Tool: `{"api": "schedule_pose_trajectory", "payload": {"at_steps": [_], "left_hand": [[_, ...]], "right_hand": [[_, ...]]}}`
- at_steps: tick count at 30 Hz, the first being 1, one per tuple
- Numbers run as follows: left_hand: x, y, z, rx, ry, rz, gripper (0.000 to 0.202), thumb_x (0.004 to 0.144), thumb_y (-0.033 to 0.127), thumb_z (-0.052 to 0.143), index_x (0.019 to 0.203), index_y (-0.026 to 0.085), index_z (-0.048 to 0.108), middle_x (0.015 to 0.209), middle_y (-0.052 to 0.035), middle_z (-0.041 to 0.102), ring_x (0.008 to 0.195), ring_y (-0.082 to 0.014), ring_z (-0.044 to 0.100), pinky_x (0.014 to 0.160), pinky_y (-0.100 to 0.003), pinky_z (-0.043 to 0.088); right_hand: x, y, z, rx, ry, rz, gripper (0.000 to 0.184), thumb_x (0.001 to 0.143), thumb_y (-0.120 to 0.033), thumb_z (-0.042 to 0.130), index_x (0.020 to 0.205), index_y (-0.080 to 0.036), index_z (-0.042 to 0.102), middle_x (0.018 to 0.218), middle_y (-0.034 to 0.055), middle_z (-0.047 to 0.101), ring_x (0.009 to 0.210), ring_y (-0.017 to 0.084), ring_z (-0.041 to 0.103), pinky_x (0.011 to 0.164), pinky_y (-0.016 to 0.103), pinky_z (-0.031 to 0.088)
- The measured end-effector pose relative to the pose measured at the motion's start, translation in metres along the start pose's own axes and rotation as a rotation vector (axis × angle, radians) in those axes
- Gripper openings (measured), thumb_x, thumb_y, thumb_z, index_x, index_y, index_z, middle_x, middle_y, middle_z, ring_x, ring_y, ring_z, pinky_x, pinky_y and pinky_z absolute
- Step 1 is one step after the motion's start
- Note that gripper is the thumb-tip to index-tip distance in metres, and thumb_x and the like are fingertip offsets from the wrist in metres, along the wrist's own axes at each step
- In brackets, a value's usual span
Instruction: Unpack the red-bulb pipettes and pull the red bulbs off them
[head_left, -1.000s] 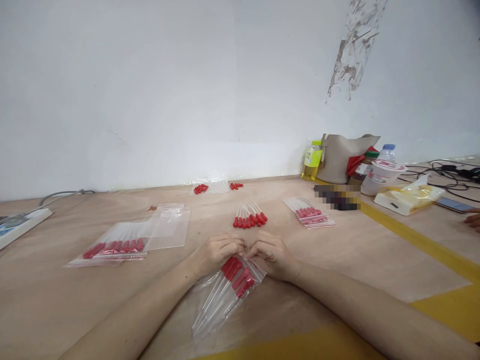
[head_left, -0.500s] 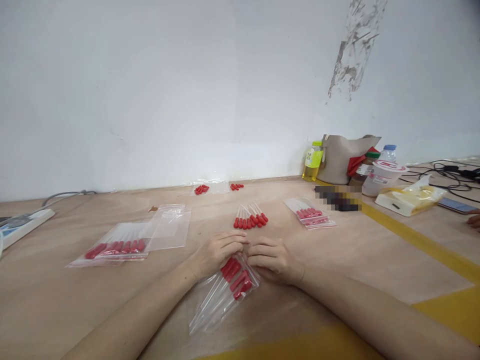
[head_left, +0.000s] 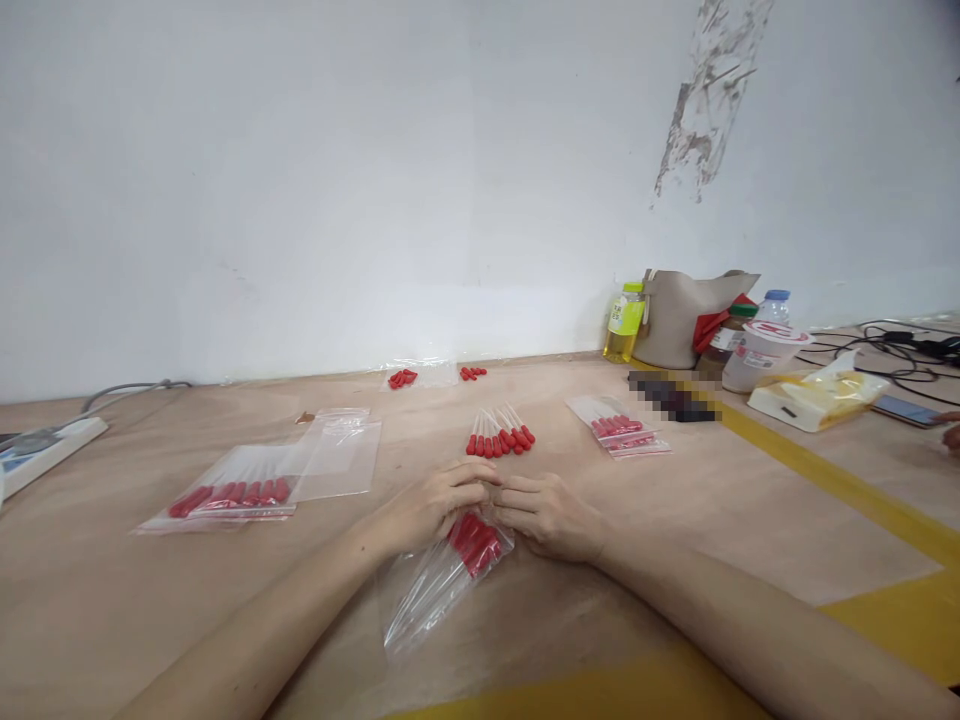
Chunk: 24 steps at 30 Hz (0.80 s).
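Holding bag (head_left: 426, 610) of red-bulbed droppers (head_left: 475, 543) at 6 o'clock | pinching edge in nearly closed fingers (head_left: 523, 500) of left hand (head_left: 441, 500) and right hand (head_left: 553, 518) | apparently pressing along edge | likely calling for even pressure next

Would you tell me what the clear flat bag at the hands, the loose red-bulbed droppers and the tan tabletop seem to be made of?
Clear flat bag: thin glossy plastic film, see-through with bright creases.
Loose red-bulbed droppers: probably rubber bulbs, smooth and evenly red; stems perhaps plastic.
Tan tabletop: apparently wood, dull, with streaky grain.
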<state>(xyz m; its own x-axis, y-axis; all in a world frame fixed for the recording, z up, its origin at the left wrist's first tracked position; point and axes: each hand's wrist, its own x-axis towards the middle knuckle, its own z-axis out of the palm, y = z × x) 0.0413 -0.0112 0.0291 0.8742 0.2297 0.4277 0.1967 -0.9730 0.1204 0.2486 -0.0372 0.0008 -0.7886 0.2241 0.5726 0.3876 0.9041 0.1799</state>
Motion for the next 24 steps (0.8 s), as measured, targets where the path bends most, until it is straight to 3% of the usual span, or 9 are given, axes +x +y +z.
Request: {"api": "schedule_pose_trajectory", "payload": {"at_steps": [4, 7, 10, 13, 15, 17, 21, 24], "left_hand": [[-0.001, -0.010, -0.023, 0.194, -0.098, -0.057, 0.020, 0.089, 0.017, 0.037, 0.094, 0.018, 0.056, 0.119, -0.0060, 0.052, 0.114, -0.0176, 0.044, 0.096, -0.034, 0.038], [0.000, -0.011, -0.032, 0.282, -0.116, -0.095, 0.021, 0.090, 0.021, 0.037, 0.098, 0.021, 0.056, 0.120, -0.0050, 0.052, 0.113, -0.0190, 0.045, 0.095, -0.037, 0.038], [-0.001, 0.002, -0.028, 0.164, -0.113, -0.177, 0.022, 0.090, 0.023, 0.036, 0.107, 0.021, 0.051, 0.119, -0.0062, 0.052, 0.110, -0.0174, 0.048, 0.093, -0.034, 0.039], [-0.015, 0.027, -0.019, 0.002, -0.112, -0.355, 0.040, 0.086, 0.033, 0.045, 0.124, 0.021, 0.036, 0.125, -0.0087, 0.046, 0.115, -0.0196, 0.044, 0.095, -0.035, 0.039], [-0.032, 0.042, -0.014, -0.058, -0.134, -0.446, 0.060, 0.082, 0.040, 0.051, 0.132, 0.020, 0.025, 0.134, -0.0115, 0.037, 0.120, -0.0238, 0.039, 0.098, -0.039, 0.036], [-0.049, 0.052, -0.010, -0.086, -0.127, -0.518, 0.067, 0.081, 0.040, 0.051, 0.136, 0.022, 0.017, 0.137, -0.0122, 0.033, 0.121, -0.0260, 0.037, 0.099, -0.042, 0.035], [-0.065, 0.048, -0.006, -0.133, -0.088, -0.557, 0.059, 0.086, 0.031, 0.044, 0.136, 0.024, 0.015, 0.135, -0.0100, 0.037, 0.119, -0.0234, 0.041, 0.098, -0.041, 0.036], [-0.062, 0.037, -0.007, -0.149, -0.058, -0.519, 0.055, 0.085, 0.027, 0.044, 0.135, 0.023, 0.020, 0.133, -0.0100, 0.041, 0.116, -0.0225, 0.044, 0.096, -0.040, 0.038]], "right_hand": [[0.000, 0.005, -0.004, 0.038, -0.115, 0.053, 0.020, 0.082, -0.010, 0.039, 0.086, -0.020, 0.057, 0.091, 0.0029, 0.062, 0.092, 0.015, 0.051, 0.074, 0.026, 0.043], [-0.001, 0.006, -0.003, 0.150, -0.107, 0.168, 0.015, 0.079, -0.010, 0.042, 0.077, -0.018, 0.055, 0.084, 0.0042, 0.061, 0.083, 0.015, 0.052, 0.070, 0.025, 0.042], [-0.003, 0.006, -0.001, 0.335, -0.075, 0.274, 0.014, 0.073, -0.008, 0.045, 0.078, -0.017, 0.055, 0.079, 0.0042, 0.059, 0.077, 0.014, 0.051, 0.069, 0.025, 0.043], [-0.003, 0.006, -0.002, 0.526, -0.062, 0.367, 0.031, 0.066, -0.005, 0.048, 0.092, -0.016, 0.058, 0.091, 0.0042, 0.061, 0.085, 0.015, 0.053, 0.077, 0.028, 0.043], [-0.001, 0.007, -0.003, 0.634, -0.075, 0.452, 0.035, 0.067, -0.005, 0.046, 0.097, -0.017, 0.060, 0.094, 0.0033, 0.063, 0.087, 0.015, 0.054, 0.080, 0.029, 0.042], [0.003, 0.007, -0.003, 0.710, -0.082, 0.522, 0.032, 0.074, -0.008, 0.042, 0.095, -0.018, 0.063, 0.092, 0.0022, 0.065, 0.084, 0.014, 0.055, 0.080, 0.028, 0.043], [0.010, 0.004, 0.004, 0.835, -0.061, 0.584, 0.029, 0.085, -0.020, 0.038, 0.101, -0.020, 0.063, 0.093, 0.0011, 0.065, 0.080, 0.014, 0.057, 0.075, 0.027, 0.044], [0.011, 0.003, 0.009, 0.958, -0.060, 0.698, 0.030, 0.080, -0.028, 0.051, 0.107, -0.018, 0.059, 0.075, -0.0021, 0.064, 0.066, 0.011, 0.055, 0.065, 0.024, 0.045]]}}
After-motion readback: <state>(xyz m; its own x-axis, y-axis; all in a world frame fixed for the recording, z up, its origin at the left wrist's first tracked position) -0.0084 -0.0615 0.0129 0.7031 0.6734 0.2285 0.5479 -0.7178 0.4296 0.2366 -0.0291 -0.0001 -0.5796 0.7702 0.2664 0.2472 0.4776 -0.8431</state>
